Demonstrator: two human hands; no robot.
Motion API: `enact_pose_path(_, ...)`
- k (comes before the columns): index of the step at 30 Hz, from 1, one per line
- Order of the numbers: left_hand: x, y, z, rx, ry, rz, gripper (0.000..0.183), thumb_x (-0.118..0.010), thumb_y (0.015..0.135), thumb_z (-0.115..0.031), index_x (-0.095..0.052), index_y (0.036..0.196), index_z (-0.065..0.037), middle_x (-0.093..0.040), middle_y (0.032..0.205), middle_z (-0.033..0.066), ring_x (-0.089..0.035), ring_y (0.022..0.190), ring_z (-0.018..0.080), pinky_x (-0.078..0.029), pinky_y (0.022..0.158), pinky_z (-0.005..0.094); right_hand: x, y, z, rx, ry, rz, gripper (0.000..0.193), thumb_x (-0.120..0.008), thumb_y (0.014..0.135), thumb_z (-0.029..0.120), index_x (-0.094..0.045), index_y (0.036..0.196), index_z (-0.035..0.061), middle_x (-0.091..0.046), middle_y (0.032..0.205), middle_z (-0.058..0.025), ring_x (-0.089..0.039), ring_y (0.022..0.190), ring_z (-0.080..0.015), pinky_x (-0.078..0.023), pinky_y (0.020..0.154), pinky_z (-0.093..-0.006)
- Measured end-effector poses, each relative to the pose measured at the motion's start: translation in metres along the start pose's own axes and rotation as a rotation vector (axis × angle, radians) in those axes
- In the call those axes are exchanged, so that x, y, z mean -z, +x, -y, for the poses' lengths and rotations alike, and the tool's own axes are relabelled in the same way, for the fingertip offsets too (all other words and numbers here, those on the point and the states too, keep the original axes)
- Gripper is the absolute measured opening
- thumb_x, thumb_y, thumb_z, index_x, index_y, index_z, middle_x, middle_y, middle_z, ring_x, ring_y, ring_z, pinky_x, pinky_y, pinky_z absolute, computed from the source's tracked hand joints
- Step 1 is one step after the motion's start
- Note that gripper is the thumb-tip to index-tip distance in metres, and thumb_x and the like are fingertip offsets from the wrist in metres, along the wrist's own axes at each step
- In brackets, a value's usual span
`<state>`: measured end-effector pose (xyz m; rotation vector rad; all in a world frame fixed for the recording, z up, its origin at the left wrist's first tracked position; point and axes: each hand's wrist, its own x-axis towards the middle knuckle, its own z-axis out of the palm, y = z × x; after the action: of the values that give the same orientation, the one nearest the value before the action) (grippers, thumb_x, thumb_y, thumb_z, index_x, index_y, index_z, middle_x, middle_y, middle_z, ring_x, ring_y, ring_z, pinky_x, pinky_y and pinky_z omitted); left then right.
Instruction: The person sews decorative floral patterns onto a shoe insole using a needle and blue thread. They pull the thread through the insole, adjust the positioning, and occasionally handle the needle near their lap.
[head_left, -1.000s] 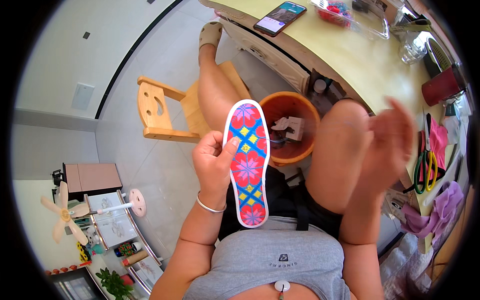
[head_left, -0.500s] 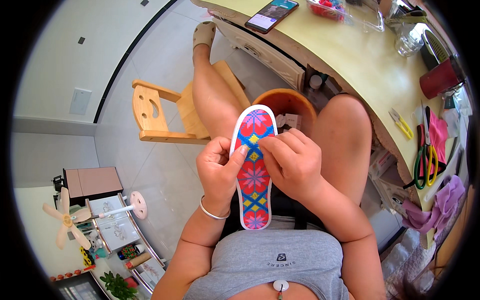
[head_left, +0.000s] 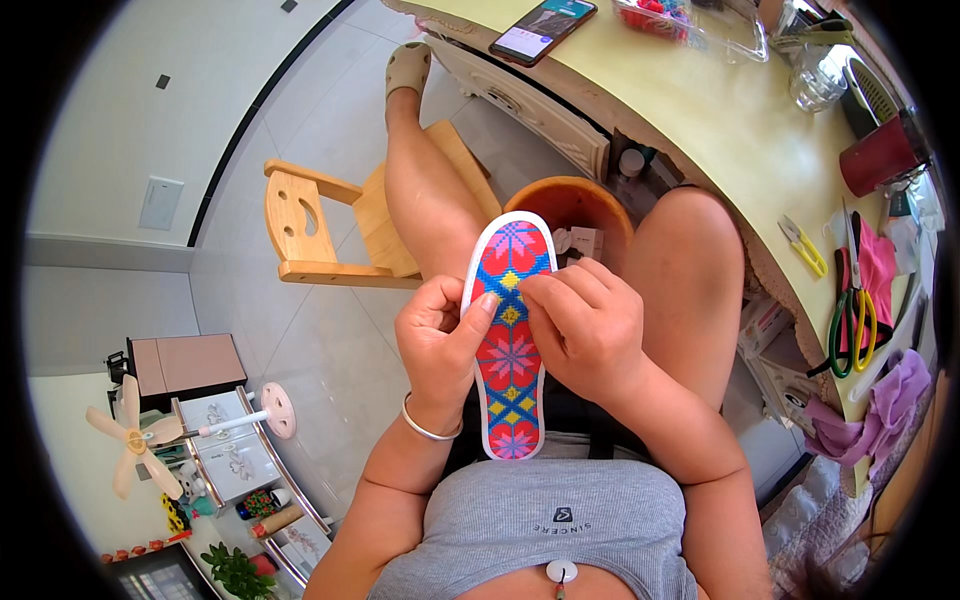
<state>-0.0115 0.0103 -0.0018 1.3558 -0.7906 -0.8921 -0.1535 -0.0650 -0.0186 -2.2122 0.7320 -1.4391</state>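
Observation:
An embroidered shoe insole (head_left: pixel 511 357) with a white rim stands lengthwise over my lap, its face covered in red, pink, blue and yellow flower and diamond patterns. My left hand (head_left: pixel 440 325) grips its left edge, thumb flat on the stitched face and fingers curled behind. At the right edge, my right hand (head_left: pixel 590 315) is closed in a pinch, thumb and forefinger touching the pattern near the upper yellow diamond. Whatever lies in that pinch is hidden or too small to make out.
A yellow-topped table (head_left: pixel 690 120) curves along the right, bearing a phone (head_left: pixel 543 30), yellow snips (head_left: pixel 803 247), large scissors (head_left: pixel 853 310) and a dark red cup (head_left: pixel 883 157). An orange bin (head_left: pixel 570 195) stands between my knees. A wooden chair (head_left: pixel 370 215) is under my left leg.
The insole and my left hand have shifted very slightly to the right. My right hand keeps its pinch at almost the same spot.

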Motion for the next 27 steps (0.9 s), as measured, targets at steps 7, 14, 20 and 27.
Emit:
enact_pose_path(7, -0.001, -0.001, -0.001, -0.001, 0.005, 0.003, 0.009, -0.067, 0.088, -0.004, -0.059, 0.085, 0.001, -0.064, 0.080, 0.0029, -0.056, 0.068, 0.0035, -0.047, 0.062, 0.0186, 0.001, 0.001, 0.001, -0.010, 0.005, 0.007, 0.019, -0.067, 0.065, 0.000, -0.062, 0.083, 0.0019, -0.054, 0.066, -0.0067, -0.051, 0.057, -0.0226, -0.043, 0.049, -0.0332)
enact_pose_path(14, -0.003, -0.004, 0.000, -0.147, 0.187, -0.015, 0.012, -0.068, 0.086, -0.002, -0.059, 0.080, 0.001, -0.062, 0.074, 0.0015, -0.053, 0.063, 0.0030, -0.044, 0.057, 0.0180, 0.003, 0.000, 0.004, 0.019, -0.065, 0.051, 0.021, -0.066, 0.064, 0.005, -0.060, 0.084, 0.0011, -0.052, 0.067, -0.0066, -0.052, 0.058, -0.0221, -0.044, 0.049, -0.0327)
enact_pose_path(20, -0.002, -0.004, 0.006, -0.304, 0.308, -0.017, 0.014, -0.070, 0.084, 0.000, -0.058, 0.077, 0.000, -0.059, 0.069, 0.0000, -0.051, 0.059, 0.0031, -0.041, 0.053, 0.0189, 0.001, -0.001, 0.007, 0.050, -0.120, 0.086, 0.023, -0.066, 0.065, 0.010, -0.059, 0.084, 0.0013, -0.051, 0.069, -0.0074, -0.052, 0.059, -0.0221, -0.043, 0.049, -0.0323)
enact_pose_path(27, -0.004, -0.005, 0.009, -0.288, 0.275, -0.030, 0.013, -0.070, 0.083, 0.001, -0.058, 0.077, 0.000, -0.058, 0.070, 0.0009, -0.051, 0.059, 0.0040, -0.040, 0.053, 0.0192, -0.004, -0.002, 0.005, -0.004, -0.054, 0.017, 0.015, -0.068, 0.067, 0.006, -0.058, 0.078, 0.0042, -0.051, 0.065, -0.0055, -0.052, 0.057, -0.0212, -0.043, 0.049, -0.0326)
